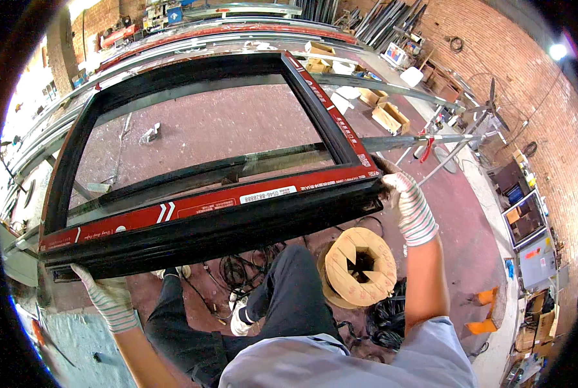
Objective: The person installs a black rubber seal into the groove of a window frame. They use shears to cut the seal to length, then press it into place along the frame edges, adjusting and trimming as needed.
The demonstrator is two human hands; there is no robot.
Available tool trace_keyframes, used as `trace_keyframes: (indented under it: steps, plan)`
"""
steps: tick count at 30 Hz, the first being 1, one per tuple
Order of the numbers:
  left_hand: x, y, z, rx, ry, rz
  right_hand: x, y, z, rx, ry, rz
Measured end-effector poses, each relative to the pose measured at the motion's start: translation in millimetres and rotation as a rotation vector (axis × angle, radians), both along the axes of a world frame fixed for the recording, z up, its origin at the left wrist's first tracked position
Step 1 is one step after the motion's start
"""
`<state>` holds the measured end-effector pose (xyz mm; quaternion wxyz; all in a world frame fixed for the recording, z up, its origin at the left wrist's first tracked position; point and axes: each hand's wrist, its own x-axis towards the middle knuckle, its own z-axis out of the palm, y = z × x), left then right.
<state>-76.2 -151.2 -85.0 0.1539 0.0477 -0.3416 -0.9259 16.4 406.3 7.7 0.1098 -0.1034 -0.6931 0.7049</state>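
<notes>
A large black window frame (237,236) with red protective film along its faces spans the space in front of me, tilted, its near side toward my body. My left hand (104,294), in a white knitted glove with a striped cuff, grips the frame's near left corner from below. At the near right corner my right hand (402,197), gloved the same way, is closed round the frame's end. Most fingers of both hands are hidden behind the frame. Through its opening show the dull red floor and a metal rail.
Below the frame stands a cardboard-sided spool (359,266), with black cables (387,317) lying beside it. Metal bars (399,141) stretch to the right, near a fan (489,113). Open cardboard boxes (390,118) sit farther off. A light-blue surface (82,343) lies at lower left.
</notes>
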Motion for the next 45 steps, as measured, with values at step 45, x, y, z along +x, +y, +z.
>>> trace_keyframes:
  steps: [45]
  plan:
    - [5.5, 16.3, 17.5, 0.051, -0.113, -0.018, 6.1, 12.0, 10.1, -0.106, 0.009, 0.229]
